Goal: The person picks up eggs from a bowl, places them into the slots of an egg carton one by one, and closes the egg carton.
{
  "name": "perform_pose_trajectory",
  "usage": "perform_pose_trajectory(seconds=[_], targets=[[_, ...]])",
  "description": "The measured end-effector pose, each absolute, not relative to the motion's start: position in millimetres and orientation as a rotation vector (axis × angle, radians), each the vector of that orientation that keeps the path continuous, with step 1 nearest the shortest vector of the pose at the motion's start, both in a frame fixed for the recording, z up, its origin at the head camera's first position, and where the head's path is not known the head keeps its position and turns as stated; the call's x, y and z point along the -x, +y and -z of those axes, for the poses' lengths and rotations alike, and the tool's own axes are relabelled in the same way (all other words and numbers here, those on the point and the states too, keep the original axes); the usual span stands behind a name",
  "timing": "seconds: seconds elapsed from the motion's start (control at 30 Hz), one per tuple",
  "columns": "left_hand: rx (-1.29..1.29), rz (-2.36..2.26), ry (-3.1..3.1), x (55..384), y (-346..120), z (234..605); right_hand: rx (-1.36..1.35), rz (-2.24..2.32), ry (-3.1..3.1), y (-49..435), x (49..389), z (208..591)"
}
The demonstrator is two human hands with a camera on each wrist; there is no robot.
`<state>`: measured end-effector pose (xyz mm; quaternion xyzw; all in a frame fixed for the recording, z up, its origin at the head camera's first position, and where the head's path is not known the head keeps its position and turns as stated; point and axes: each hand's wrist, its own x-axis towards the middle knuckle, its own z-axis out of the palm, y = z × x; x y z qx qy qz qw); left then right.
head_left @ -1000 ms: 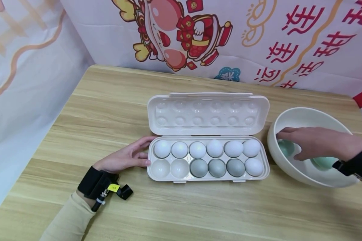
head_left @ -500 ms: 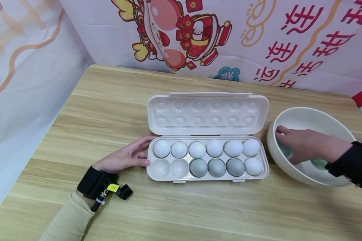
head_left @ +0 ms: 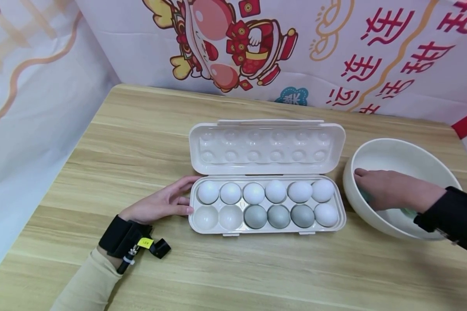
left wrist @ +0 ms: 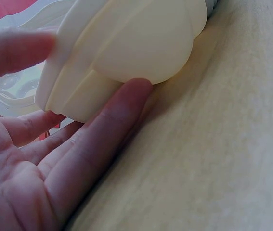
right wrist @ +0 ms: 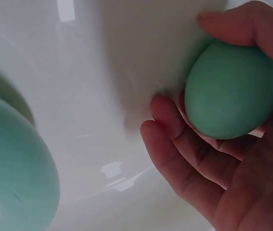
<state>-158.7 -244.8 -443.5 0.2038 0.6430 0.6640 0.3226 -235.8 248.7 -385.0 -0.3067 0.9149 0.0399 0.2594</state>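
Observation:
A white plastic egg carton [head_left: 266, 167] lies with its lid raised. White eggs [head_left: 254, 193] fill its back row. The front row holds three grey-green eggs [head_left: 279, 216] and one white egg [head_left: 326, 215], with two bare cups at the left. My left hand [head_left: 159, 205] rests against the carton's left end, thumb at the rim and a straight finger touching a cup's underside in the left wrist view. Inside the cream bowl [head_left: 416, 157], my right hand [head_left: 389, 188] holds a green egg [right wrist: 235, 91] between thumb and fingers. A second green egg [right wrist: 13, 166] lies beside it.
The carton stands mid-table, with the bowl close to its right end. Behind the wooden table [head_left: 140, 129] hangs a white printed cloth [head_left: 140, 56]. A black wrist camera [head_left: 161, 248] sticks out from the left wrist, just above the table.
My right hand has lowered into the left side of the bowl, and its fingers have closed round the green egg there. The left hand and carton look unchanged.

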Motion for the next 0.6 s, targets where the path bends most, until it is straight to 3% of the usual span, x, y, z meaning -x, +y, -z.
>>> perform_pose_trajectory(seconds=[0.6], targets=[[-0.548,-1.754,1.679,158.5,-244.9,444.6,0.840,-0.133,2.502,245.8,233.6,383.7]])
